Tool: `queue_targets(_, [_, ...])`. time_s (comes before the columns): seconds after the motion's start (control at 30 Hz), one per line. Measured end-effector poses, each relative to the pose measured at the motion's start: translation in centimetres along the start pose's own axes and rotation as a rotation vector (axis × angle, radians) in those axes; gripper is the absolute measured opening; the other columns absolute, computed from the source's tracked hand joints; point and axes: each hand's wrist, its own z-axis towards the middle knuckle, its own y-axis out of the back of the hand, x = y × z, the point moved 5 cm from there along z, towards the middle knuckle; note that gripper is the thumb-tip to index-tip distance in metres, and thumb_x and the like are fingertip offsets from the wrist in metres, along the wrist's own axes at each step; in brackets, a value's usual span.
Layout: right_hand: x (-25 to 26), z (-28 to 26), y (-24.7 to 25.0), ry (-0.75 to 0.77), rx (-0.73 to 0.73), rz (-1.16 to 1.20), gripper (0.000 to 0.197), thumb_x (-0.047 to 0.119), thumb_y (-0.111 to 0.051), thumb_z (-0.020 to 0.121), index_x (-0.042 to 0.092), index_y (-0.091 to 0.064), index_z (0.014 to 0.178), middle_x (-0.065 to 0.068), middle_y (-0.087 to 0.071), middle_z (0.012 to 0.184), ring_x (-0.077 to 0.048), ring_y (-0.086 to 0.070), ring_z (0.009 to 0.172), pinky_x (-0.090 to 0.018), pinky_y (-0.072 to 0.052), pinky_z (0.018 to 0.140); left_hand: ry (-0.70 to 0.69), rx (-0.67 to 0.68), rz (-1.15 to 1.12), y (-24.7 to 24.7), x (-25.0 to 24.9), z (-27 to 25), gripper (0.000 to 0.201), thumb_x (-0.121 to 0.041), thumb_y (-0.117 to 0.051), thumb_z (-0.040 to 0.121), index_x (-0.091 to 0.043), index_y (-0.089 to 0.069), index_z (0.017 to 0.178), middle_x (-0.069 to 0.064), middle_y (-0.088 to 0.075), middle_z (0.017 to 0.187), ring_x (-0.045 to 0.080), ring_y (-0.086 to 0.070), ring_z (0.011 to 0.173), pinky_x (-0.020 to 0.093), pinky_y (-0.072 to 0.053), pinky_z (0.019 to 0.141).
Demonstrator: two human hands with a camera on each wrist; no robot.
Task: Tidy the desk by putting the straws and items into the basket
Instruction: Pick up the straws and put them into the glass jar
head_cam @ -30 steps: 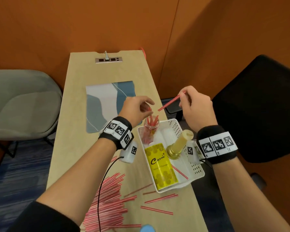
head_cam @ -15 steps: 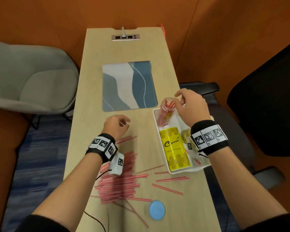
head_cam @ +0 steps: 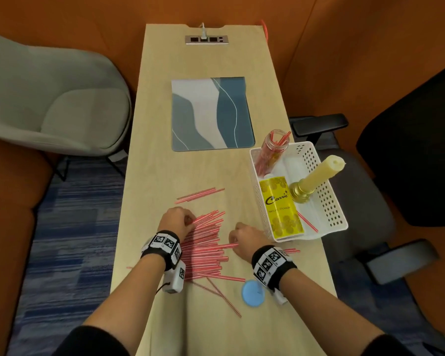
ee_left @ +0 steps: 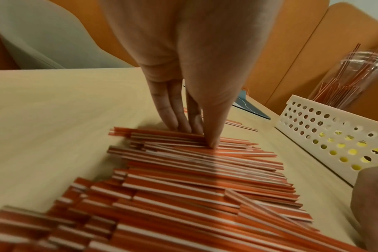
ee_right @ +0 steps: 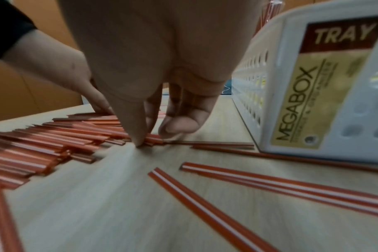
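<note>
A pile of red-and-white straws (head_cam: 206,250) lies on the near part of the desk. My left hand (head_cam: 189,220) is at the pile's far left edge. In the left wrist view my left hand (ee_left: 202,136) pinches a few straws (ee_left: 194,179) between thumb and fingers. My right hand (head_cam: 232,240) is at the pile's right edge. In the right wrist view my right hand (ee_right: 153,136) pinches straw ends (ee_right: 54,136) between thumb and forefinger. The white perforated basket (head_cam: 329,201) on the right holds a jar of straws (head_cam: 272,147), a yellow box (head_cam: 280,209) and a candle (head_cam: 316,176).
A blue round lid (head_cam: 253,294) lies by my right wrist, with loose straws around it. A blue-grey mat (head_cam: 211,114) covers the middle of the desk, and a socket panel (head_cam: 206,39) is at the far end. A grey chair (head_cam: 57,98) stands left and a black chair (head_cam: 409,150) right.
My right hand left the jar in the basket and came down to the pile's right edge. My left hand moved onto the pile's far edge. The view now takes in more of the near desk.
</note>
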Motion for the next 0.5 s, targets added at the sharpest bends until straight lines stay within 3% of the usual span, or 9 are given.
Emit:
queue_targets(0.07, [0.1,-0.1,-0.3,0.013,-0.026,-0.014,0.016,0.021,-0.059,0.094,0.017,-0.071,0.104,-0.004,-0.057,0.109,-0.026,-0.061,0.097,-0.033,-0.049,0.079,-0.009,-0.014,-0.018,0.0,0.0,-0.2,0.006,-0.027,-0.077,0.083,-0.023,-0.077,0.087,-0.007,-0.066,0.081,0.009,-0.059,0.072,0.021,-0.048,0.07])
queue_targets(0.17, [0.1,-0.4,0.0,0.032,-0.053,-0.036,0.019,0.025,-0.056,0.096,0.018,-0.072,0.102,-0.004,-0.062,0.105,-0.024,-0.059,0.099,-0.033,-0.049,0.079,-0.01,-0.009,-0.05,0.2,0.2,-0.5,0.002,-0.023,-0.077,0.083,-0.025,-0.076,0.082,-0.008,-0.069,0.082,0.01,-0.062,0.074,0.026,-0.055,0.076])
queue_targets(0.3, [-0.2,-1.1,1.1,0.023,-0.124,0.052,0.019,0.023,-0.056,0.093,0.021,-0.074,0.099,-0.002,-0.069,0.098,-0.02,-0.059,0.096,-0.031,-0.048,0.079,-0.015,-0.037,-0.108,0.7,0.9,-0.7,0.014,-0.018,-0.078,0.08,-0.028,-0.073,0.071,-0.012,-0.07,0.076,0.006,-0.064,0.072,0.029,-0.058,0.078])
queue_targets(0.4, [-0.3,-2.2,2.1,0.04,-0.18,0.252,0.014,0.016,-0.064,0.089,0.015,-0.077,0.095,-0.004,-0.07,0.091,-0.017,-0.062,0.084,-0.027,-0.049,0.078,-0.052,-0.068,-0.128,1.6,0.6,-0.9,0.008,-0.02,-0.075,0.084,-0.026,-0.077,0.08,-0.009,-0.072,0.083,0.008,-0.062,0.074,0.028,-0.056,0.079])
queue_targets(0.5, [-0.4,-3.8,3.5,0.011,-0.278,0.509,0.009,0.009,-0.072,0.084,0.012,-0.078,0.089,0.0,-0.07,0.083,-0.003,-0.059,0.069,-0.016,-0.048,0.069,-0.091,-0.166,-0.218,3.5,-0.4,-0.8,0.011,-0.013,-0.072,0.086,-0.02,-0.079,0.092,-0.002,-0.07,0.091,0.012,-0.063,0.075,0.031,-0.056,0.08])
